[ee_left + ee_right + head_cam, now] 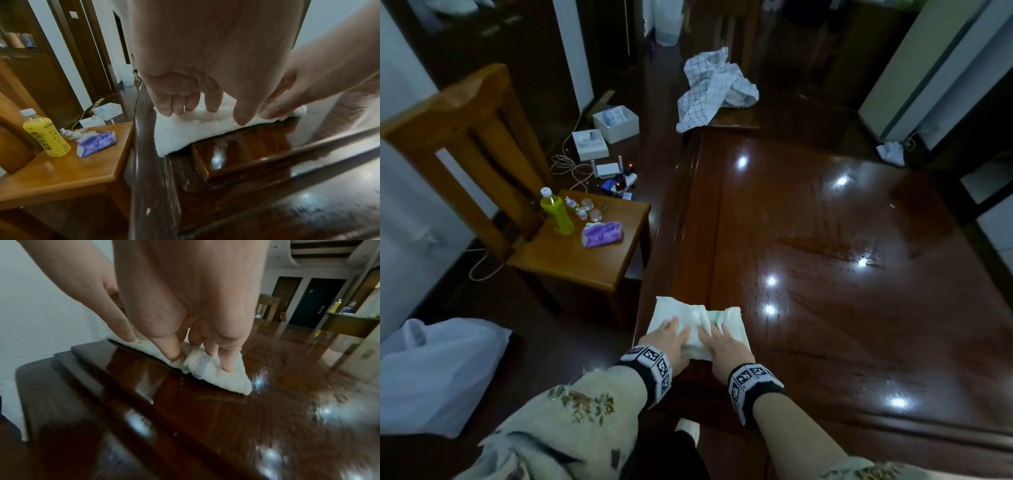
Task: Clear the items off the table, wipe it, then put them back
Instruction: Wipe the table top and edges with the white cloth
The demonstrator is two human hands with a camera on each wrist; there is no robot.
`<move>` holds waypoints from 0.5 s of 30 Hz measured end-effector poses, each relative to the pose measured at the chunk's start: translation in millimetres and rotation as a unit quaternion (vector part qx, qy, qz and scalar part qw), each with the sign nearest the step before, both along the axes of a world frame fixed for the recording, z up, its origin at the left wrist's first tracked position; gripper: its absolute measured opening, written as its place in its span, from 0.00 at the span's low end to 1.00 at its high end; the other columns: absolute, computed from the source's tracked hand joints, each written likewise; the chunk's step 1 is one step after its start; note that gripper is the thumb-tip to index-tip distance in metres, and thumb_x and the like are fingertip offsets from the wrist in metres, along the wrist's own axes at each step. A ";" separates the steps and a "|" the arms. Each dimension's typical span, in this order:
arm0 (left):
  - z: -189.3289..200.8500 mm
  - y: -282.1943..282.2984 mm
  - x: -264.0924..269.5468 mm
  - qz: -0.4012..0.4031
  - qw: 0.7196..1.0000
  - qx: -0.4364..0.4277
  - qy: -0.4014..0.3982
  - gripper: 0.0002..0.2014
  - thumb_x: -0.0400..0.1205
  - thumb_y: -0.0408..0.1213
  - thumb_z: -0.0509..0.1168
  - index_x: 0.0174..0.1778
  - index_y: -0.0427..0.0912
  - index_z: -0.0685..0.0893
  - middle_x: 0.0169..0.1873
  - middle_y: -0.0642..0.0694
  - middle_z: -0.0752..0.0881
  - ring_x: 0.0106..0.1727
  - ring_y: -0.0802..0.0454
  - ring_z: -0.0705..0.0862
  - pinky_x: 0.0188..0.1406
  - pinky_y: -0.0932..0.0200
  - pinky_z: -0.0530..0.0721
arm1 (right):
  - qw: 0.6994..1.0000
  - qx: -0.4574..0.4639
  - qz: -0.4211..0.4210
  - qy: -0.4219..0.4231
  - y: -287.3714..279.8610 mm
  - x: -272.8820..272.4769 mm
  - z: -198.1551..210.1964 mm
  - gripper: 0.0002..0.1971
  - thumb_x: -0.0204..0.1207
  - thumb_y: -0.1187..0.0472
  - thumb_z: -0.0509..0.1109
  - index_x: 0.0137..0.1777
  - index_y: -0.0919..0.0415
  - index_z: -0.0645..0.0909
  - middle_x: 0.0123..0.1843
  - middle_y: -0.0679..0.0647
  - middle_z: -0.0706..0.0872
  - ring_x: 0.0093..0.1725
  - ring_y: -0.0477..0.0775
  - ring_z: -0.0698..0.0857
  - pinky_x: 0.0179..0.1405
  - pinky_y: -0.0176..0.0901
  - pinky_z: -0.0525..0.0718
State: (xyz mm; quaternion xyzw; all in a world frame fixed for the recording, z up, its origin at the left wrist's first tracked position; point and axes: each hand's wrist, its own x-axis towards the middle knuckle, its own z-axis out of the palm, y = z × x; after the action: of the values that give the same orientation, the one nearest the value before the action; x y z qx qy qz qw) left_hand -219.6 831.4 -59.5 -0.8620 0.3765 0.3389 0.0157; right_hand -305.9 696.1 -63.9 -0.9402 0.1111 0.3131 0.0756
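Observation:
A folded white cloth [688, 310] lies on the near left corner of the dark glossy table [825, 212]. My left hand [676, 330] presses on it with straight fingers [212, 100]; the cloth [180, 136] reaches the table's left rim. My right hand [714, 334] sits beside it, thumb and fingers pinching a bunched fold of the cloth [230, 381]. On the wooden chair [585, 267] to the left stand a yellow drink bottle [556, 214], a purple tissue pack [602, 233] and small figurines [582, 207].
Wet streaks [825, 246] mark the middle of the table. A checked cloth [714, 89] lies heaped at its far end. On the floor are a white plastic bag [438, 373], white boxes [616, 123] and cables [571, 164].

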 end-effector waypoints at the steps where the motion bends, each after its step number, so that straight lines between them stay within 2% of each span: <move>1: -1.1 5.1 -4.7 -0.002 1.000 -0.009 0.001 0.30 0.83 0.46 0.55 0.82 0.52 0.55 0.83 0.44 0.48 0.83 0.45 0.53 0.72 0.40 0.71 | 1.000 -0.007 -0.007 -0.013 6.0 -7.1 -0.1 0.39 0.79 0.69 0.58 0.85 0.48 0.44 0.86 0.50 0.45 0.85 0.55 0.45 0.72 0.56 0.75; 5: -3.1 18.7 -26.8 -0.042 0.999 -0.032 -0.014 0.31 0.83 0.46 0.56 0.83 0.49 0.56 0.83 0.39 0.49 0.82 0.40 0.53 0.76 0.44 0.67 | 0.996 -0.015 -0.071 -0.054 28.0 -38.3 -10.0 0.37 0.79 0.67 0.58 0.84 0.46 0.47 0.86 0.50 0.50 0.84 0.54 0.47 0.72 0.57 0.74; 9: -1.6 16.2 -39.0 -0.070 0.996 -0.029 -0.037 0.31 0.83 0.51 0.57 0.82 0.51 0.56 0.82 0.36 0.49 0.82 0.39 0.51 0.79 0.44 0.59 | 0.987 0.035 -0.143 -0.061 22.7 -54.3 -7.5 0.35 0.80 0.67 0.54 0.84 0.43 0.47 0.86 0.48 0.48 0.85 0.53 0.45 0.76 0.58 0.69; 12: -0.1 2.5 -39.5 -0.079 0.997 -0.015 -0.019 0.31 0.83 0.52 0.55 0.82 0.55 0.54 0.83 0.36 0.46 0.83 0.38 0.48 0.79 0.42 0.56 | 0.985 0.047 -0.160 -0.045 9.7 -58.2 -10.4 0.33 0.84 0.61 0.53 0.84 0.44 0.44 0.86 0.49 0.45 0.85 0.56 0.44 0.79 0.59 0.65; 15: 3.0 -19.9 -35.5 -0.074 0.997 -0.002 -0.006 0.32 0.83 0.53 0.55 0.83 0.56 0.54 0.83 0.37 0.45 0.84 0.38 0.47 0.79 0.42 0.57 | 0.980 0.051 -0.184 -0.062 -7.7 -54.6 -14.8 0.31 0.84 0.54 0.56 0.85 0.45 0.48 0.87 0.52 0.47 0.85 0.60 0.48 0.81 0.59 0.60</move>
State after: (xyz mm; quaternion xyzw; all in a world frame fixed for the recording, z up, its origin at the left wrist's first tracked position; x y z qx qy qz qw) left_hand -255.1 811.5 -56.6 -0.8339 0.4395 0.3312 0.0412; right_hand -360.4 688.3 -78.7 -0.9161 0.2609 0.2405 0.1866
